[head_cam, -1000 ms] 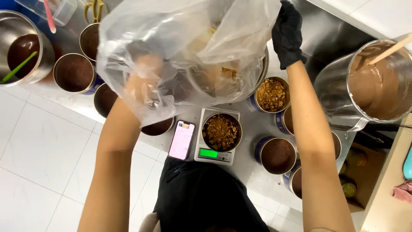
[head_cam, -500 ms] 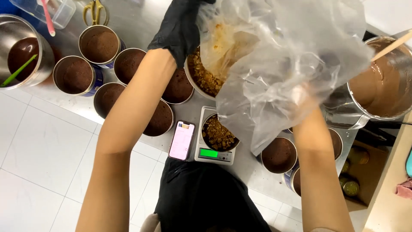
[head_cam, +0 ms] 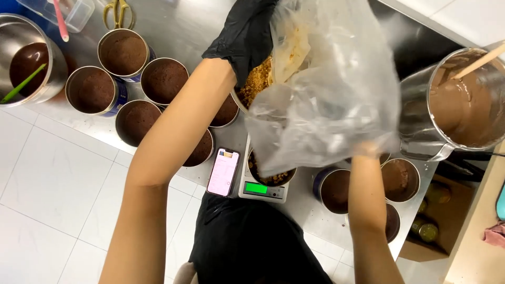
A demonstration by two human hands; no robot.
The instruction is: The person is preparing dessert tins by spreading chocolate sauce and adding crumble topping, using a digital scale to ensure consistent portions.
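Observation:
My left hand [head_cam: 246, 38] wears a black glove and curls at the mouth of a crumpled clear plastic bag [head_cam: 336, 94], right over golden-brown crumbs in a bowl [head_cam: 256, 84]. My right hand [head_cam: 368, 150] is mostly hidden behind the bag's lower edge and grips it from below. The bag hangs over a small metal tin of crumbs [head_cam: 273, 178] that sits on a kitchen scale [head_cam: 262, 190] with a lit green display.
Several round tins with brown filling [head_cam: 123, 52] stand on the steel counter at left, more tins [head_cam: 336, 189] at right. A phone [head_cam: 223, 171] lies beside the scale. A steel jug of chocolate batter [head_cam: 463, 105] stands at right, a steel pot with a green spatula [head_cam: 29, 63] at left.
The bag has swung from the left side to the right, above the scale. My left hand now shows outside the bag, and my right hand has dropped under it.

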